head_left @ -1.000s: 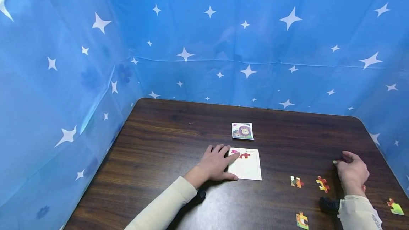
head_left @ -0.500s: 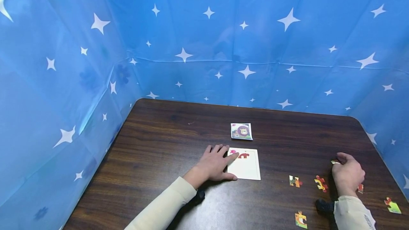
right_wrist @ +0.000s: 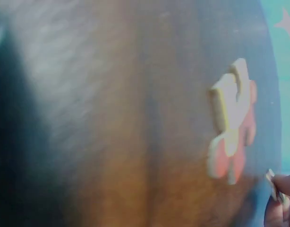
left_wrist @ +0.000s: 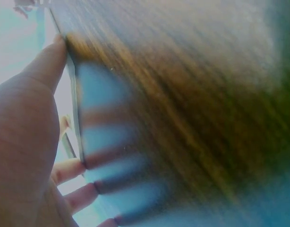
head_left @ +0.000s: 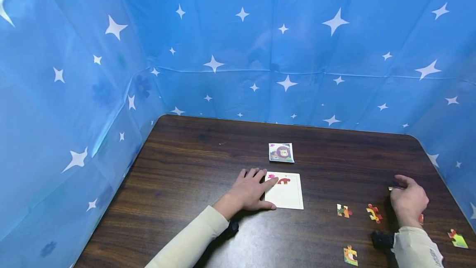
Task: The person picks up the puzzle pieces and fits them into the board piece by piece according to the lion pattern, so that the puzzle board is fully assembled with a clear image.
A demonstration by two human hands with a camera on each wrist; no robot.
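Observation:
My left hand [head_left: 250, 191] rests with spread fingers over the left edge of a white puzzle board [head_left: 284, 197]. In the left wrist view, the thumb [left_wrist: 49, 64] touches the board's rim. Two pieces, one pink and one red [head_left: 284, 181], lie along the board's top. At the right side of the table, my right hand [head_left: 409, 202] pinches a small puzzle piece [head_left: 391, 188], mostly hidden by the fingers. The right wrist view shows that piece's edge [right_wrist: 271, 183] between thumb and fingers. A red and yellow piece [right_wrist: 230, 125] lies close to this hand.
A lion picture card [head_left: 281, 152] lies behind the board. Loose puzzle pieces lie to the right: one green and red [head_left: 343, 210], one yellow [head_left: 350, 255], one green [head_left: 458, 239]. A red piece [head_left: 421, 218] is partly behind my right hand. A blue starry curtain [head_left: 238, 44] borders the table.
My right hand has shifted slightly left, then back right, with the piece staying at its fingers. The left hand stays on the board.

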